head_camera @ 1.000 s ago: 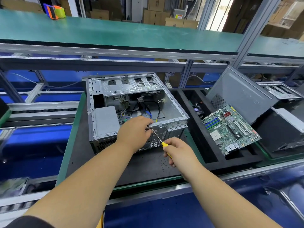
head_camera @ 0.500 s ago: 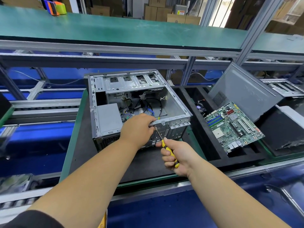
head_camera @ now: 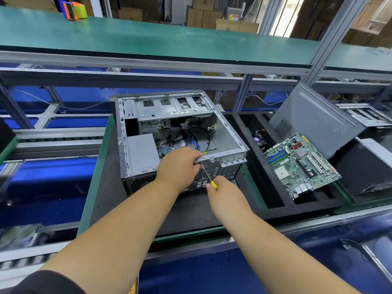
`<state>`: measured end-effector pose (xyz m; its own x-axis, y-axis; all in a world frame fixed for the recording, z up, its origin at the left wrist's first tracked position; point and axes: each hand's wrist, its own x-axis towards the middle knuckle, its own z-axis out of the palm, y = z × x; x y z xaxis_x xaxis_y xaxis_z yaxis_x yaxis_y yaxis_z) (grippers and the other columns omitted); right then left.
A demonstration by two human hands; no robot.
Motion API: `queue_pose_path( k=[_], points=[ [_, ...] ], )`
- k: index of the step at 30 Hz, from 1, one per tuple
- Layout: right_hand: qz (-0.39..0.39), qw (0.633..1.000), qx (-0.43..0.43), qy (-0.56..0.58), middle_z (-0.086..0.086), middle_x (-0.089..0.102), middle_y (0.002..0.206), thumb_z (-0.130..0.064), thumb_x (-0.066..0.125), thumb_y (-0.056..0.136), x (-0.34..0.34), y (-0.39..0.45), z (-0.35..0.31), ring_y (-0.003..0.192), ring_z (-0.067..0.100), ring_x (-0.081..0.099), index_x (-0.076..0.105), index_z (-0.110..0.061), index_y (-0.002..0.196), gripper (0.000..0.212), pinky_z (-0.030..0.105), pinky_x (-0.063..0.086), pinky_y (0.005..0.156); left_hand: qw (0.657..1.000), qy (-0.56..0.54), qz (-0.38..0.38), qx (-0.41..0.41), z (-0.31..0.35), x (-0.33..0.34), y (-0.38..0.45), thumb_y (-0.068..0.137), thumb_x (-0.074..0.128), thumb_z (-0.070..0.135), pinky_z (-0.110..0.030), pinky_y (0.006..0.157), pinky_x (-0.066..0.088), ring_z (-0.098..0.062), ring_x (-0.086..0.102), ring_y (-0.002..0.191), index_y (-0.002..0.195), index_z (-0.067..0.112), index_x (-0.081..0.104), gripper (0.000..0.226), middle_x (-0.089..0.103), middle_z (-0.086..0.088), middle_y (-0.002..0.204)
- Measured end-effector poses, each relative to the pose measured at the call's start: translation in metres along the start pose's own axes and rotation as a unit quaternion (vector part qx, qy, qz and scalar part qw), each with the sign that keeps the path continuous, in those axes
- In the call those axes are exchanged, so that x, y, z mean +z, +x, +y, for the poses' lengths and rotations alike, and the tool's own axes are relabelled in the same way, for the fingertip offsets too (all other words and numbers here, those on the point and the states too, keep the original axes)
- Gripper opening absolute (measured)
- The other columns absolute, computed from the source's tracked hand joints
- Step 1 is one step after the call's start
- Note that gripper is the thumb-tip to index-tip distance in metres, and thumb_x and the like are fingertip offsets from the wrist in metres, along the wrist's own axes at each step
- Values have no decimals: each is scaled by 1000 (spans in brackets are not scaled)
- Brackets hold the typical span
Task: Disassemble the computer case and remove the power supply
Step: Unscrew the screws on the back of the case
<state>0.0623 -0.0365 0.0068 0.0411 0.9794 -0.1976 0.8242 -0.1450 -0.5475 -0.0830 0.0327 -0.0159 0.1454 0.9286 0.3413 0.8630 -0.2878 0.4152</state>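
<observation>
An open grey computer case [head_camera: 230, 135] lies on its side on a black mat, its inside facing up. The grey power supply [head_camera: 142, 151] sits in the case's near left corner, with loose cables beside it. My left hand [head_camera: 180, 167] grips the near top rail of the case, fingers curled over the edge. My right hand [head_camera: 222, 190] holds a yellow-handled screwdriver [head_camera: 209, 177]. Its shaft slants up to the rear panel just below my left fingers.
A green motherboard [head_camera: 301, 164] rests tilted in a black foam tray [head_camera: 273, 205] to the right. A grey side panel [head_camera: 318, 122] leans behind it. Another case [head_camera: 364, 115] stands far right. A green shelf [head_camera: 148, 41] runs overhead at the back.
My right hand has closed further over the screwdriver handle and moved slightly up toward the rear panel. My left hand keeps its grip on the rail.
</observation>
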Motion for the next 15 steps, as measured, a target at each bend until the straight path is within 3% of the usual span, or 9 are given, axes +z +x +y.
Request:
queue_pose_path(
  k=[2,5,7,9,11,13,15],
  points=[
    [-60,977,76,190,4,53,73,-36,49,100,-3,2,0,57,20,44,54,-11,91,27,28,33,53,1000,-5,-8,2,0,-1,0,86,63,31,-30,71,49,-18,61,98,111,34,67,25,66,10,106],
    [-176,830,210,486,10,55,65,-31,47,101,-8,1,3,43,13,39,64,2,91,39,23,32,41,1000,0,-30,1,0,-2,-1,87,61,32,-30,78,49,-16,58,107,117,35,64,31,63,12,116],
    [-207,783,220,544,11,59,65,-25,43,102,-11,0,6,43,11,43,66,8,90,42,20,35,40,999,-21,-35,17,0,-7,-3,87,62,29,-29,96,44,-12,49,124,131,32,57,44,56,13,133],
    [-216,779,209,551,10,62,66,-24,42,103,-12,0,8,44,10,44,66,6,91,41,20,37,40,993,-103,4,49,2,-15,-10,86,62,19,-26,108,36,-9,43,130,134,24,55,49,52,10,138],
    [-220,785,202,542,8,64,67,-27,42,104,-14,-2,8,45,11,45,66,1,90,40,20,38,40,983,-167,56,53,7,-18,-21,85,59,17,-19,99,40,-4,51,116,123,25,60,39,58,13,122],
    [-222,788,199,539,5,63,65,-29,43,104,-14,-3,9,44,12,44,66,-2,90,38,21,38,39,974,-217,62,-14,16,-15,-34,86,56,24,-15,79,44,1,57,91,103,32,63,20,62,19,97],
    [-226,779,196,551,3,57,61,-29,42,104,-14,-4,9,42,11,41,64,-4,90,36,20,35,38,951,-277,21,-139,24,-8,-39,87,59,29,-23,70,49,-3,61,75,85,29,65,6,66,13,80]
  ],
)
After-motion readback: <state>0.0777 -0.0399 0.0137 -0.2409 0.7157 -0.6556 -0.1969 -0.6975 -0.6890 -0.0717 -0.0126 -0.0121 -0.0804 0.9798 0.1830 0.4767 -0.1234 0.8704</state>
